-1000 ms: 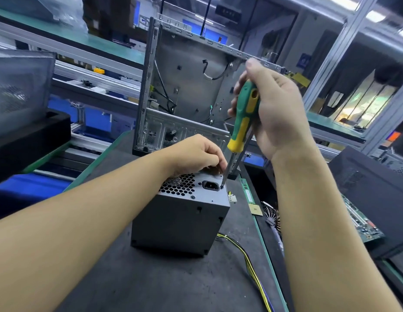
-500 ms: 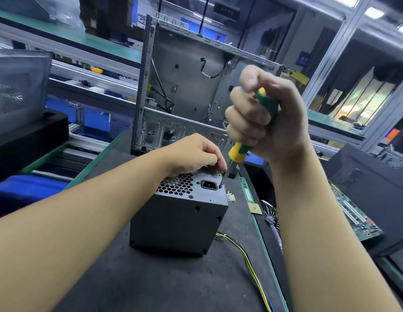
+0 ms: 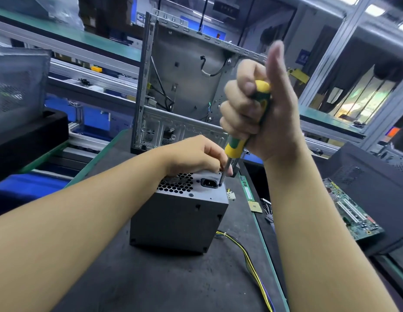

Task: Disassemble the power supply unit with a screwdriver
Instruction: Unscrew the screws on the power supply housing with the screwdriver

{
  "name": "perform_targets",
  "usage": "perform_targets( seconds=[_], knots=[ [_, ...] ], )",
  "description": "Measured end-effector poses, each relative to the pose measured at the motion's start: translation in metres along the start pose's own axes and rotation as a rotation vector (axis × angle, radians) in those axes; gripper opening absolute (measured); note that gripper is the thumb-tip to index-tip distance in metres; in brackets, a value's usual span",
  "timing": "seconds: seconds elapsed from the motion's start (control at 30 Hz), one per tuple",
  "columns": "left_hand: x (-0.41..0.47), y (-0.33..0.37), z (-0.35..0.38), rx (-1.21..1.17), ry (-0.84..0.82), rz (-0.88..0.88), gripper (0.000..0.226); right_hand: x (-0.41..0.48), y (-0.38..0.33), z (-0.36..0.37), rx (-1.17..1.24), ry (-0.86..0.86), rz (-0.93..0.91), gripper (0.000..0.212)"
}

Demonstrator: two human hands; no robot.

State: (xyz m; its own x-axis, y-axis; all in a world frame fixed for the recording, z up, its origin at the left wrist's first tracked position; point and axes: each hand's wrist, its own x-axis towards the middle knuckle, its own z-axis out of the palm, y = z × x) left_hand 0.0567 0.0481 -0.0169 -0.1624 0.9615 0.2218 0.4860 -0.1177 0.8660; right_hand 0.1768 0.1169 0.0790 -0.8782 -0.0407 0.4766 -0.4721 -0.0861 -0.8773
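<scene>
Item: one left hand (image 3: 196, 155) is resting on top of one power supply unit (image 3: 180, 217), fingers curled beside the tool's shaft; whether they are pinching it cannot be told. The unit is standing on the dark worktop (image 3: 173, 287), before one open computer case (image 3: 187, 82). One green-and-yellow screwdriver (image 3: 237, 146) is bearing tip-down on the unit's top right corner. One right hand (image 3: 270, 113) is gripping its handle, thumb raised. One circuit board (image 3: 353, 212) is lying far right.

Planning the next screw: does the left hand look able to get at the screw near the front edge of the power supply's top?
Probably yes: the screw lies bare near the left hand, which steadies the screwdriver by its shaft.
</scene>
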Motion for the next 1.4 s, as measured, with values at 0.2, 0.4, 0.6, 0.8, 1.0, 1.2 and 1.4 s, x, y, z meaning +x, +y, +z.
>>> perform_targets(
  seconds=[0.2,0.4,0.6,0.8,1.0,1.2,1.4],
  knots=[
    [0.001,0.005,0.003,0.180,-0.191,0.038,0.027,-0.005,-0.002,-0.015,0.031,0.054,-0.038,0.035],
    [0.002,0.001,-0.001,0.276,-0.173,0.066,0.016,-0.008,-0.001,-0.022,-0.103,0.230,-0.106,0.027],
    [-0.001,0.004,0.001,0.367,-0.030,0.122,0.016,-0.010,0.003,-0.019,-0.217,0.285,-0.089,0.020],
    [-0.003,0.007,0.003,0.419,-0.008,0.111,0.016,-0.008,-0.001,-0.010,-0.277,0.240,-0.168,0.017],
    [-0.003,0.004,0.002,0.386,-0.018,0.117,0.017,-0.006,0.000,-0.008,-0.273,0.285,-0.186,0.019],
    [0.000,0.004,-0.002,0.387,-0.106,0.087,0.019,-0.007,-0.009,-0.009,-0.305,0.293,-0.214,0.021],
    [0.001,-0.002,-0.002,0.351,-0.071,0.088,0.013,-0.012,-0.009,-0.016,-0.275,0.335,-0.260,0.021]
  ],
)
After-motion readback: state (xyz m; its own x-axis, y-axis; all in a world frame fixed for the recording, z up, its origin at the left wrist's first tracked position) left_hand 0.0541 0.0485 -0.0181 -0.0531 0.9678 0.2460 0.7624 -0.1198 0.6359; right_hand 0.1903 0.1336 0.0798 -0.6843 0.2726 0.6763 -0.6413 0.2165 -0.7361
